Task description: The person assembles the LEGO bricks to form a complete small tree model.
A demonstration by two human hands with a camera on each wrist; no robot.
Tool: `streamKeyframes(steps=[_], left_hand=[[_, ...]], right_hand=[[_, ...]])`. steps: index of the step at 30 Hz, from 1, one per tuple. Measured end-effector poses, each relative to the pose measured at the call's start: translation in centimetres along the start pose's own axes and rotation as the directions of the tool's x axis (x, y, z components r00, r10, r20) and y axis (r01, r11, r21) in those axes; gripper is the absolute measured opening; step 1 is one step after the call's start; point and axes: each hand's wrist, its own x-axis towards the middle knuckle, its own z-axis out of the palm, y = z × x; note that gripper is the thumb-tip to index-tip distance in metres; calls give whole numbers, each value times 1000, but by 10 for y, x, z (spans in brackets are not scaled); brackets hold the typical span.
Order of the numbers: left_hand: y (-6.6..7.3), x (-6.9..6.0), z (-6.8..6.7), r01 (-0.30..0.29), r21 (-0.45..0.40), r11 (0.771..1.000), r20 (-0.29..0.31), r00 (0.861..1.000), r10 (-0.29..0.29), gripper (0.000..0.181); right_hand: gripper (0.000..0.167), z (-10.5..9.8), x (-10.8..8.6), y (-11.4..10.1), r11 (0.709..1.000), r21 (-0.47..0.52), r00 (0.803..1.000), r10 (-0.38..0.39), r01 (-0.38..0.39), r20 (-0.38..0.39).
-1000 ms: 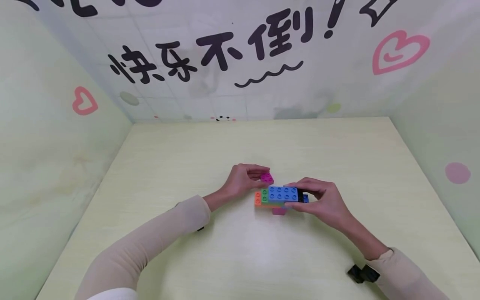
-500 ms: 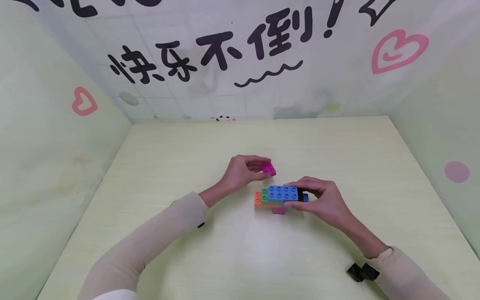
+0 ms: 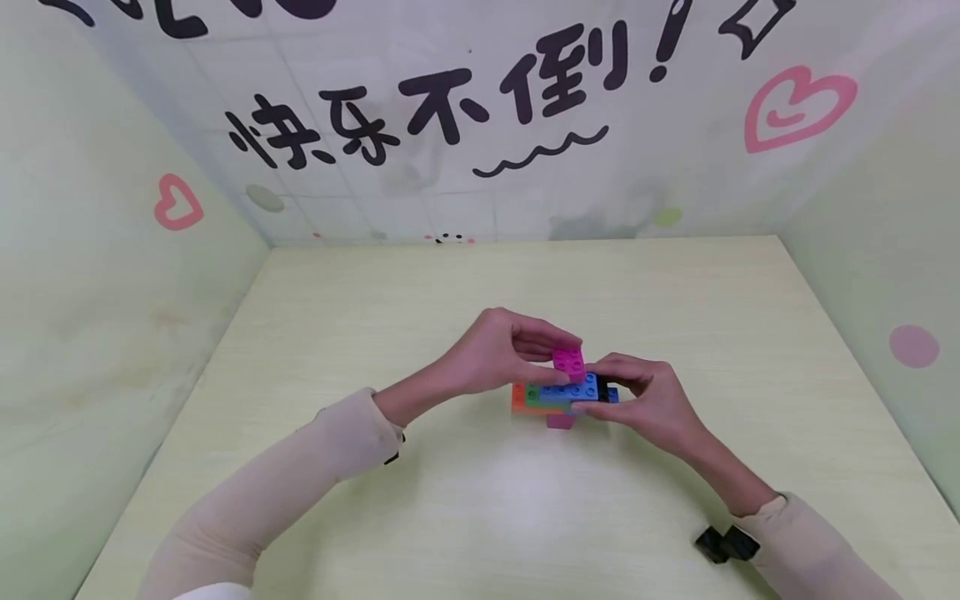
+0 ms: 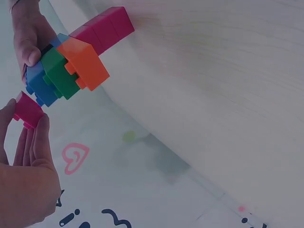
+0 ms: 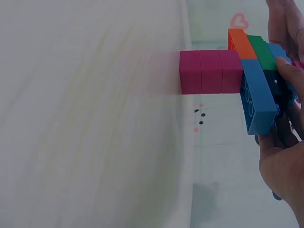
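My left hand point(image 3: 495, 354) pinches a small pink toy brick point(image 3: 568, 364) between thumb and fingers. It is over the blue brick point(image 3: 581, 390) that tops a built stack; in the left wrist view the pink brick point(image 4: 29, 111) sits close to the blue studs, and contact is hard to tell. My right hand point(image 3: 648, 404) grips the upper part of that stack from the right, with thumb and fingers on opposite sides. Below the top lie a green brick point(image 5: 260, 51), a black brick point(image 5: 278, 88), an orange brick point(image 5: 242, 45) and another blue brick point(image 5: 259, 97), on a magenta column point(image 5: 210, 72) standing upright.
The pale wooden tabletop point(image 3: 480, 500) carries the stack near its middle. Behind it rises a wall point(image 3: 337, 200) with black writing and pink hearts. Black wrist devices point(image 3: 726, 544) show at the sleeves.
My left hand first moved away from the stack with the pink brick, then came right and down over the top blue brick. The right hand keeps its grip in the same place.
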Motion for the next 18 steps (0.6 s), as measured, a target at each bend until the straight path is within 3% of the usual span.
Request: streamKeyframes(steps=[6, 18], left_hand=[[2, -3, 3, 16, 24, 1000, 20, 1000, -17, 37], [-4, -4, 8, -19, 47, 999, 32, 999, 17, 39]], right_hand=[[36, 0, 1, -1, 1000, 3, 1000, -19, 19, -1], [35, -2, 0, 2, 999, 20, 1000, -29, 29, 13]])
